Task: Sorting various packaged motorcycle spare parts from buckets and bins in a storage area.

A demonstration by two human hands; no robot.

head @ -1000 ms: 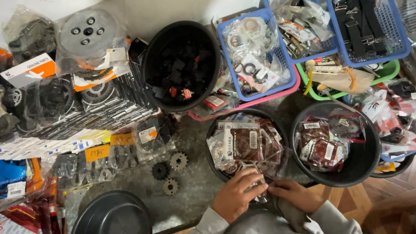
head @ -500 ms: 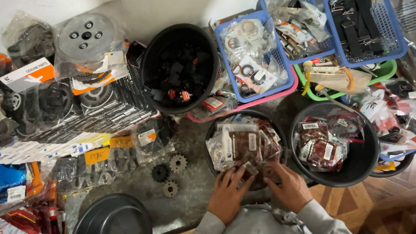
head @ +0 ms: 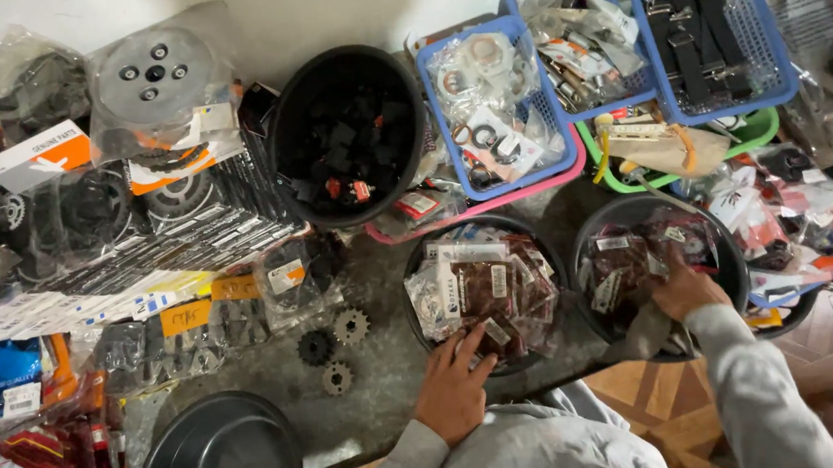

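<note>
My left hand (head: 453, 386) rests with spread fingers on the near rim of a black bowl (head: 424, 339) full of small clear packets of dark parts (head: 487, 288). It touches the nearest packets and holds nothing. My right hand (head: 682, 286) reaches into a second black bowl (head: 735, 256) to the right, fingers down among similar packets (head: 624, 256). Whether it grips one is hidden. Grey sleeves cover both arms.
Three small loose sprockets (head: 334, 347) lie on the grey table left of the bowls. An upturned black bowl (head: 221, 462) sits at the front left. A tall black tub (head: 348, 135), blue baskets (head: 496, 107) of bagged gaskets and stacked packaged parts (head: 136, 238) crowd the back.
Both hands were together at the near edge of the middle bowl. My right hand has moved right into the other bowl. My left hand has shifted slightly left onto the rim.
</note>
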